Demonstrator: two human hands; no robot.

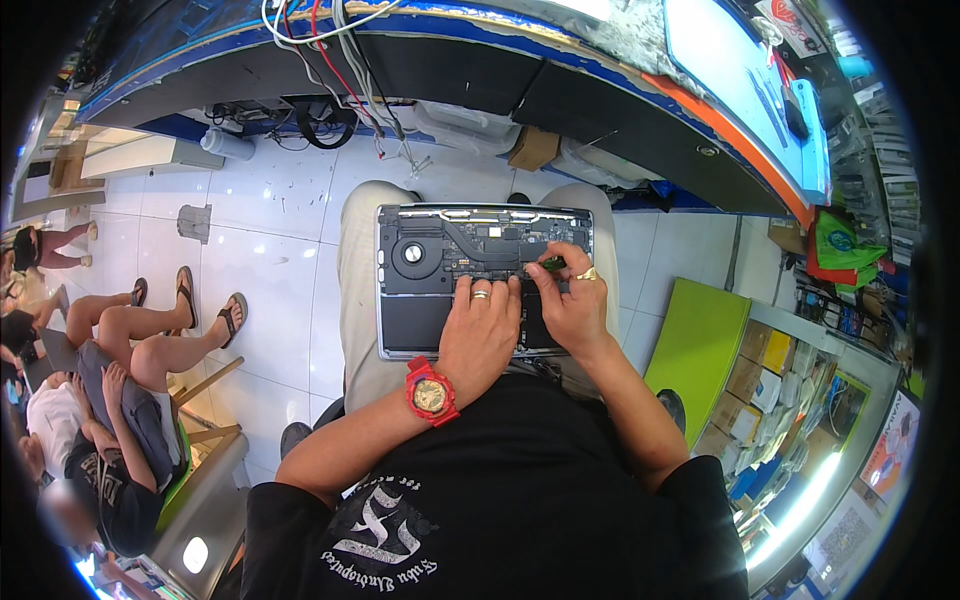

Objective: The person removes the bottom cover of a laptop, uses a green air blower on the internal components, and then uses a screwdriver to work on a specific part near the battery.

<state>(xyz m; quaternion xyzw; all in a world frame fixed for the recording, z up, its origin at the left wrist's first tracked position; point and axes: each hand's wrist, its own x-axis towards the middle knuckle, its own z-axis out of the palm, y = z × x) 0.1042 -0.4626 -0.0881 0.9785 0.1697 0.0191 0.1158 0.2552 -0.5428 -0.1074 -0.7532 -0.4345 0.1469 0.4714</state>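
**Both hands working inside an opened laptop on the lap**

Black shirt fabric (520, 500) is filling the bottom of the view, and both forearms are reaching forward from it. On the left wrist a red watch (431, 391) is showing. Beyond it, the left hand (482, 335) is lying flat, palm down, on the lower middle of the opened laptop (420, 290), its fingers together and pressing on the dark battery area rather than gripping anything; a ring is sitting on one finger.

Just to its right, almost touching it, the right hand (568, 300) is pinching a thin green-tipped tool (548, 265) between thumb and forefinger. The tool's long axis is running roughly left to right, its tip pointing leftward toward the circuit board (490, 245), which is lying directly ahead of the left fingertips. So the right hand is the nearer one to the working spot.

The laptop is resting across both knees, bottom cover off, its fan (412, 254) sitting at the far left. A workbench (600, 110) with hanging cables (340, 70) is curving overhead, and other people are sitting at the left.
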